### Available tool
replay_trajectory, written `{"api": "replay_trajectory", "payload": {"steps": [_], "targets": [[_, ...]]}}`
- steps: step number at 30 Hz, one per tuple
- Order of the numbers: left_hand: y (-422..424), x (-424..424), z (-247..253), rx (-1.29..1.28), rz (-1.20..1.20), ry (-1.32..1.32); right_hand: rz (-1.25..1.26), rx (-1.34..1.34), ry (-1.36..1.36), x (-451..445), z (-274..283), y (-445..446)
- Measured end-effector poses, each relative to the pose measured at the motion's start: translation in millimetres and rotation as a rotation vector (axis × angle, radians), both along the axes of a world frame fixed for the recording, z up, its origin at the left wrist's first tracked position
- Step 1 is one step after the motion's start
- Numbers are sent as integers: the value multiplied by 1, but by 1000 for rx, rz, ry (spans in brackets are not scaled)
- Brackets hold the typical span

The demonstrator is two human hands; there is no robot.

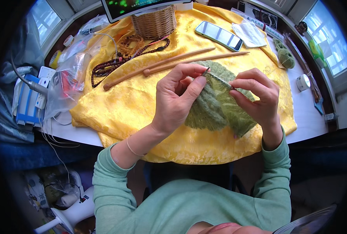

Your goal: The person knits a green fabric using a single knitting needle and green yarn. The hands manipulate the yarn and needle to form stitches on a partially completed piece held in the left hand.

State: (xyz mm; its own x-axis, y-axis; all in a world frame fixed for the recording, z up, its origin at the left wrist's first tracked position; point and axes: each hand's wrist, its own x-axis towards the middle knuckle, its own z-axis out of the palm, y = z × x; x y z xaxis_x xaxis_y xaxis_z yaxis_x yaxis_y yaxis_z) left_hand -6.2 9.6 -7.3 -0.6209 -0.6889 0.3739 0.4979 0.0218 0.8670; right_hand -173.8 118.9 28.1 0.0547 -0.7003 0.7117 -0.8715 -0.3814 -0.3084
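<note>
Green fuzzy knitted fabric point(211, 108) hangs between my hands over a yellow brocade cloth point(126, 108). Its upper edge runs along a thin dark knitting needle point(219, 78). My left hand point(176, 93) pinches the needle's left end between thumb and forefinger, where a dark tip sticks up. My right hand point(258, 95) grips the other end of the needle and the fabric edge with thumb and fingers. Whether a second needle lies within the hands cannot be told. Two thick wooden knitting needles point(161, 69) lie beyond my left hand.
Beyond the needles are bead strings point(109, 68), a wicker basket point(154, 22), a tablet point(144, 7) and a smartphone point(219, 35). A white tissue point(249, 33), green yarn point(286, 57) and a small white jar point(303, 82) stand right. Plastic bags point(68, 79) and power strips point(44, 79) lie left.
</note>
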Motion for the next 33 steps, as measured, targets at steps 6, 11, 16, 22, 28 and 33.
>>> {"api": "replay_trajectory", "payload": {"steps": [6, 11, 16, 22, 28, 33], "targets": [[-3, 5, 1, -12, -178, -165, 174, 80, -111, -2, 1, -1], [-2, 4, 2, 37, -193, -138, 46, 10, -189, -1, 1, -2], [-3, 4, 4, 96, -122, -61, 71, 94, -141, -3, 2, 2], [-2, 4, 3, 71, -68, -48, 46, 120, -136, 2, 0, 0], [-3, 4, 2, 88, -73, -39, 8, 94, -158, 4, 0, 0], [1, 0, -3, 58, -87, -145, 9, 101, -116, 8, -1, -4]]}}
